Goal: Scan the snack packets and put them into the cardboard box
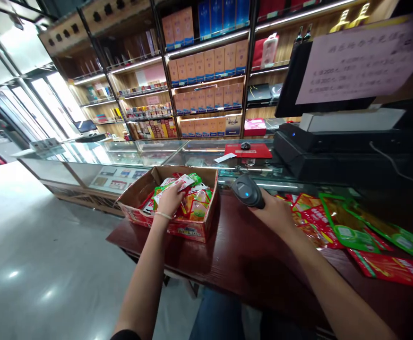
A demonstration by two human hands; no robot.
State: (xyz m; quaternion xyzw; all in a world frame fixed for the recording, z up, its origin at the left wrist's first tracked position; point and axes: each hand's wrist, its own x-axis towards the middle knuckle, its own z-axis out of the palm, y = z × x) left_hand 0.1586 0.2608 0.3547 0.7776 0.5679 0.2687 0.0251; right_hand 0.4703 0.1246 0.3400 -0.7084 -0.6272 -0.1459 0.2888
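Note:
My left hand point(171, 200) reaches into an open cardboard box point(187, 231) on the dark red tabletop. Its fingers are closed at a white and red snack packet point(187, 179) on top of the pile; the fingertips are partly hidden. Around it lie green, red and white snack packets point(200, 208). In my right hand point(275, 212) is a black handheld barcode scanner point(248, 191) with a blue light, its head pointing left towards the box. Right of that hand, red snack bags point(311, 215) and green snack bags point(348, 226) lie in a loose heap.
Behind the table point(233, 250) runs a glass display counter point(139, 153) with a red mouse pad point(259, 151) and black mouse on it. A monitor point(291, 89) with a pink paper sign point(355, 66) stands at right. Stocked shelves point(206, 85) line the back wall.

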